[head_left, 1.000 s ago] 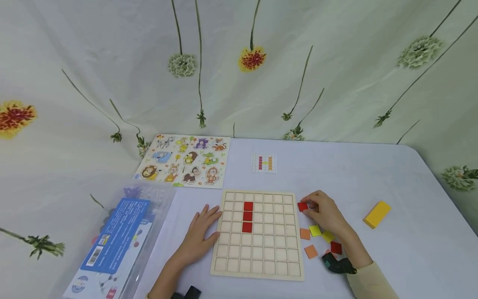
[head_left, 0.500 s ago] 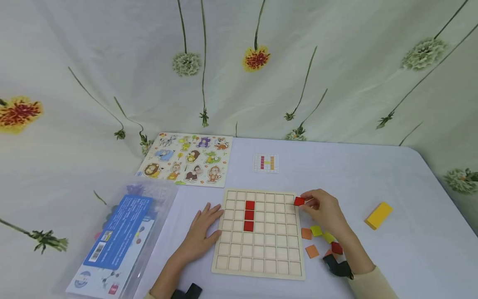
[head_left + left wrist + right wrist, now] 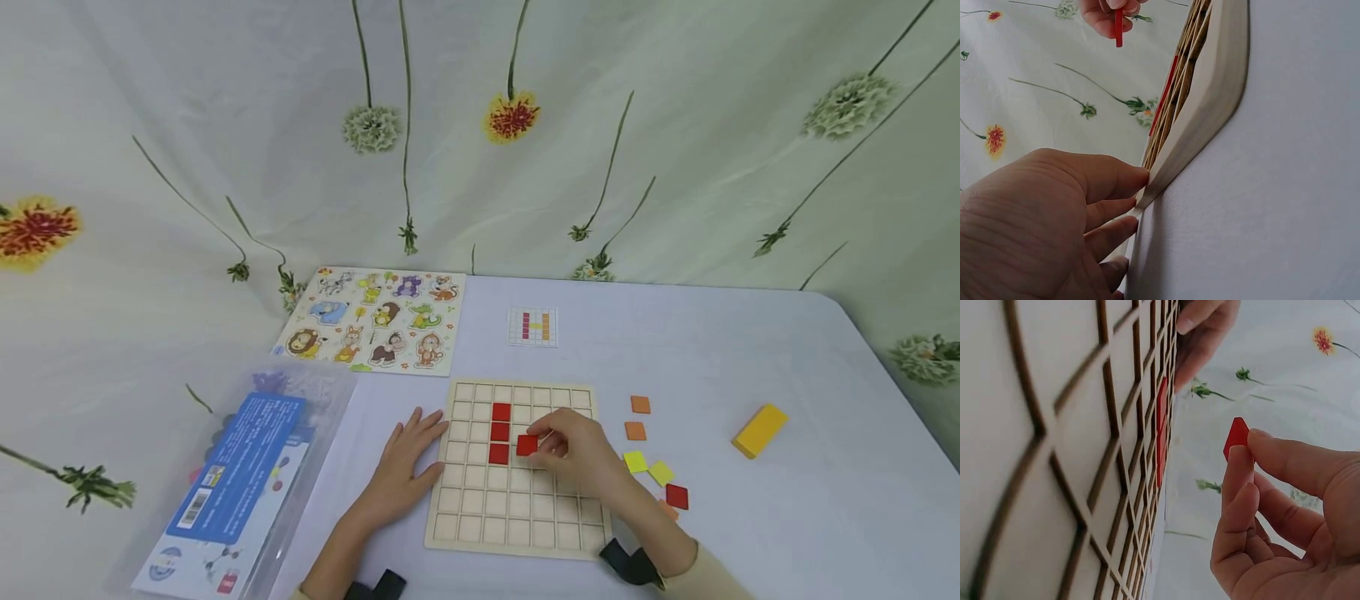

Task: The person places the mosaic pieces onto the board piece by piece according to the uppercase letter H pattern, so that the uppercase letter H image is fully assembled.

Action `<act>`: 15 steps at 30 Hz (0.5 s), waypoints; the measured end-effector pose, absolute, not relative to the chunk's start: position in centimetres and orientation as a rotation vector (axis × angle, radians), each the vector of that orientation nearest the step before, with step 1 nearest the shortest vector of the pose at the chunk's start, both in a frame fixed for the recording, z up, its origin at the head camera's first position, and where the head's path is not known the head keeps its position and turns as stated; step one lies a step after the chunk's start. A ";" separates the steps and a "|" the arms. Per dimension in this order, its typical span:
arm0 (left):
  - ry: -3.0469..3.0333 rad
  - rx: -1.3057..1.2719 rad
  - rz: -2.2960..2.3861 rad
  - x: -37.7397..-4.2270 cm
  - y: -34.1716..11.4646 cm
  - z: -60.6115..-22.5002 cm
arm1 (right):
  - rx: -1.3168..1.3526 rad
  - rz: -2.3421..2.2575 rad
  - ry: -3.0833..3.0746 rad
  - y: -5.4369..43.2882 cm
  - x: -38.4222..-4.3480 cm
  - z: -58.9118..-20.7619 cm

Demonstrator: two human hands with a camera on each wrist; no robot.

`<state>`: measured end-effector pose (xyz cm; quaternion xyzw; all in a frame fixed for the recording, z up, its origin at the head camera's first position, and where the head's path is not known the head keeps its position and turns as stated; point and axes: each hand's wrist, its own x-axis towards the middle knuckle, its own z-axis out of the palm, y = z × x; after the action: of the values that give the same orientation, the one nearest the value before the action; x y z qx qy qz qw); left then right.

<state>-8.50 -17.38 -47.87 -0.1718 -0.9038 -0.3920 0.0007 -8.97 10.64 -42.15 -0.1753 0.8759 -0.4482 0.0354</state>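
My right hand (image 3: 573, 450) pinches a red square tile (image 3: 527, 446) between thumb and fingertips, above the wooden grid board (image 3: 517, 537). In the right wrist view this red tile (image 3: 1237, 437) stands off the board's surface. Three red tiles (image 3: 500, 432) sit in a column of the grid, left of the held one. My left hand (image 3: 405, 467) lies along the board's left edge with its fingers spread. The left wrist view shows the left hand's fingertips (image 3: 1138, 178) touching the board's rim (image 3: 1210, 106).
Right of the board lie orange tiles (image 3: 640, 405), yellow tiles (image 3: 635, 462) and a red tile (image 3: 677, 497). A yellow block (image 3: 759, 431) stands farther right. Behind the board is a small pattern card (image 3: 532, 327). An animal picture board (image 3: 375, 321) and a clear plastic case (image 3: 225, 483) are at left.
My right hand has carried the red tile leftward from beside the board to over its middle, uncovering orange tiles on the table. The left hand has stayed at the board's edge.
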 end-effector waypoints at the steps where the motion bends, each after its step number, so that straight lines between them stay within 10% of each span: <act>1: -2.842 -0.537 -1.233 -8.5 -17.4 -47.9 | -0.564 -1.372 2.678 10.2 -8.8 -42.3; 15: -2.843 -0.536 -1.217 -8.4 -17.3 -47.7 | -0.651 -1.263 2.562 6.9 -8.4 -43.8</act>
<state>-8.44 -17.30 -47.69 -0.1709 -0.9058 -0.3878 0.0016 -8.39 6.93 -43.82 -0.2209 0.8696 -0.4286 0.1059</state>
